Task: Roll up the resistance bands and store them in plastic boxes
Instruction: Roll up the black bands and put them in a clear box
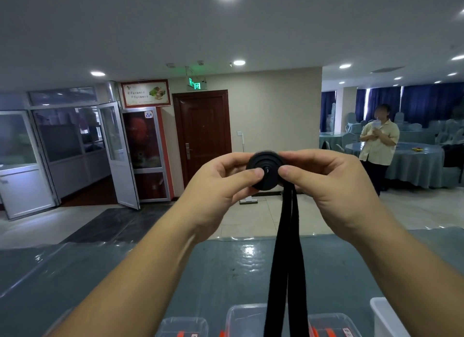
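A black resistance band point(263, 166) is partly wound into a tight coil held up at chest height. My left hand point(221, 186) pinches the coil from the left, thumb on its face. My right hand point(324, 183) pinches it from the right. The unrolled part of the band hangs straight down as two flat black strips to the bottom edge. Several clear plastic boxes stand on the table at the bottom: one at the left point(183, 325), one in the middle point(244, 316) and one at the right point(334, 323), partly hidden by the strips.
A table with a shiny teal cover point(100, 274) fills the lower view. A white container's corner point(384, 314) shows at the bottom right. Beyond are a tiled floor, a brown door point(203, 135), and a person point(379, 143) standing by round covered tables.
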Demonstrator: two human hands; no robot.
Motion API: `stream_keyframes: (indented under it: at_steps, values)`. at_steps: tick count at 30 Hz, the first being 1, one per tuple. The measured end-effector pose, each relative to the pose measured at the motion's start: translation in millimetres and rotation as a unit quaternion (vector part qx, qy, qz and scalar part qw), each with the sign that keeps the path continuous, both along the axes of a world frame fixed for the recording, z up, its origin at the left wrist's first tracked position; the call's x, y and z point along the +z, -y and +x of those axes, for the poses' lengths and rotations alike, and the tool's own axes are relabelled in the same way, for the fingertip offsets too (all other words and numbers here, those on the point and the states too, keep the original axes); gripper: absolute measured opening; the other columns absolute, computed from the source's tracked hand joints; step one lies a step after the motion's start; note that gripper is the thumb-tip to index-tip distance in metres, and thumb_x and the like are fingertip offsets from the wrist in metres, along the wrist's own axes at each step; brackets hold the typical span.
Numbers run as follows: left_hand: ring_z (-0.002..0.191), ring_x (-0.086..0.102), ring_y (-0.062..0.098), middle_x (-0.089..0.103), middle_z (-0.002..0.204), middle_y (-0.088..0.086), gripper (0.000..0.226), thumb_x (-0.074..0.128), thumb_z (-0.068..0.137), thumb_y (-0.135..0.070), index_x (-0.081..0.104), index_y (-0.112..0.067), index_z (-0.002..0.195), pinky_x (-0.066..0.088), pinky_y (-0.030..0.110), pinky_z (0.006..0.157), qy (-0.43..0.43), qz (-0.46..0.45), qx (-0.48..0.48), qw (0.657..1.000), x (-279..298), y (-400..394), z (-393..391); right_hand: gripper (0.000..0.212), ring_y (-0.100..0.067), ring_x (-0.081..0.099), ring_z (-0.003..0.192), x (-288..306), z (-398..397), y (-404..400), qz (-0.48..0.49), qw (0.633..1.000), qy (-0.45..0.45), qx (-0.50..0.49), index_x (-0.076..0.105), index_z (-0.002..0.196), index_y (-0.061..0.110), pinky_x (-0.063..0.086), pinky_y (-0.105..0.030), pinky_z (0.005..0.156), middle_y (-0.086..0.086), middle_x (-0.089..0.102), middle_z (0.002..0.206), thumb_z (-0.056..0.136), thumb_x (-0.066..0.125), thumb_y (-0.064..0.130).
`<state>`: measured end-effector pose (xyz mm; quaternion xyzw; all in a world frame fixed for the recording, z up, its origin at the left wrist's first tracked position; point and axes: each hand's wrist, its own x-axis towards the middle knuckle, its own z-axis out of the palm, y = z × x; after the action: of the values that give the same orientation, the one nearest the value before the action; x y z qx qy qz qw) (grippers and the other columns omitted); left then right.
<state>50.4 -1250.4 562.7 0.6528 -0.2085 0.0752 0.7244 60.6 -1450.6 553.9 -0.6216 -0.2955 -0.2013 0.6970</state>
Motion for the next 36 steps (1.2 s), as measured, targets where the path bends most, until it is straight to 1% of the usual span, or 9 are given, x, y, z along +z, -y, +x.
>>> stream_keyframes:
  at_steps: [4,11,16,20,23,27,29,34,36]
  values:
    - [0.108,0.076,0.028,0.078,0.113,0.016,0.024,0.069,0.094,-0.004,0.073,-0.001,0.118,0.062,0.036,0.095,0.012,0.067,-0.005,0.998,8,-6,-3,0.025,-0.021,0.080,0.094,2,-1,1,-0.040,0.999,-0.004,0.004,0.081,0.102,0.016,0.060,-0.027,0.082,-0.004,0.083,0.097,0.085,0.077,-0.002]
    - [0.114,0.073,0.032,0.074,0.123,0.020,0.038,0.071,0.087,-0.009,0.069,0.001,0.124,0.058,0.043,0.101,0.002,-0.030,-0.029,0.999,-6,2,3,0.028,-0.018,0.079,0.098,0,-3,-6,-0.017,1.000,0.009,-0.018,0.080,0.110,0.014,0.062,-0.031,0.089,-0.001,0.083,0.100,0.085,0.079,0.001]
    - [0.108,0.075,0.027,0.078,0.110,0.012,0.022,0.076,0.091,-0.009,0.077,-0.010,0.112,0.060,0.036,0.097,0.031,0.155,0.023,0.987,3,-11,1,0.028,-0.011,0.079,0.094,2,-7,-1,-0.127,0.992,0.010,-0.010,0.081,0.101,0.025,0.061,-0.025,0.087,0.006,0.083,0.096,0.086,0.079,0.001]
    - [0.112,0.074,0.032,0.076,0.116,0.019,0.029,0.073,0.089,-0.006,0.073,-0.002,0.118,0.058,0.041,0.102,0.008,0.039,0.011,0.999,1,-4,0,0.027,-0.018,0.079,0.096,-3,-3,-6,-0.038,0.999,0.017,-0.027,0.080,0.101,0.022,0.060,-0.031,0.086,0.000,0.083,0.098,0.083,0.082,0.002]
    - [0.115,0.072,0.037,0.074,0.120,0.023,0.030,0.069,0.092,-0.003,0.069,0.004,0.122,0.058,0.047,0.103,-0.012,-0.028,0.007,1.000,-5,3,2,0.026,-0.017,0.079,0.092,-6,-2,-8,0.002,0.999,0.020,-0.041,0.082,0.094,0.025,0.061,-0.026,0.083,0.000,0.083,0.094,0.084,0.081,0.001]
    - [0.108,0.075,0.032,0.076,0.112,0.020,0.026,0.071,0.092,0.001,0.073,-0.002,0.118,0.062,0.037,0.092,0.008,0.093,0.028,0.995,0,-8,0,0.023,-0.017,0.080,0.087,-4,-2,-3,-0.060,0.998,0.004,-0.028,0.083,0.095,0.020,0.060,-0.028,0.079,-0.002,0.083,0.090,0.084,0.080,0.000]
    - [0.108,0.074,0.033,0.078,0.110,0.017,0.024,0.075,0.090,-0.003,0.076,-0.005,0.114,0.060,0.041,0.096,0.032,0.139,0.026,0.989,4,-15,0,0.024,-0.020,0.080,0.090,-5,-2,-4,-0.061,0.998,0.005,-0.021,0.083,0.096,0.022,0.062,-0.035,0.082,-0.002,0.083,0.092,0.084,0.080,0.001]
    - [0.115,0.071,0.037,0.074,0.119,0.024,0.037,0.071,0.087,-0.003,0.067,0.006,0.123,0.059,0.045,0.099,0.008,-0.026,0.009,1.000,-4,-4,0,0.032,-0.020,0.078,0.104,-12,0,-13,0.008,1.000,0.016,-0.010,0.080,0.110,0.025,0.060,-0.036,0.093,0.000,0.082,0.105,0.087,0.079,0.003]
    - [0.112,0.074,0.031,0.076,0.114,0.020,0.030,0.070,0.092,0.001,0.070,0.000,0.122,0.061,0.039,0.098,0.020,0.018,0.030,0.999,-5,-6,0,0.034,-0.020,0.078,0.102,-11,1,-9,-0.013,1.000,0.010,-0.006,0.079,0.112,0.022,0.060,-0.032,0.089,0.000,0.082,0.104,0.086,0.078,-0.001]
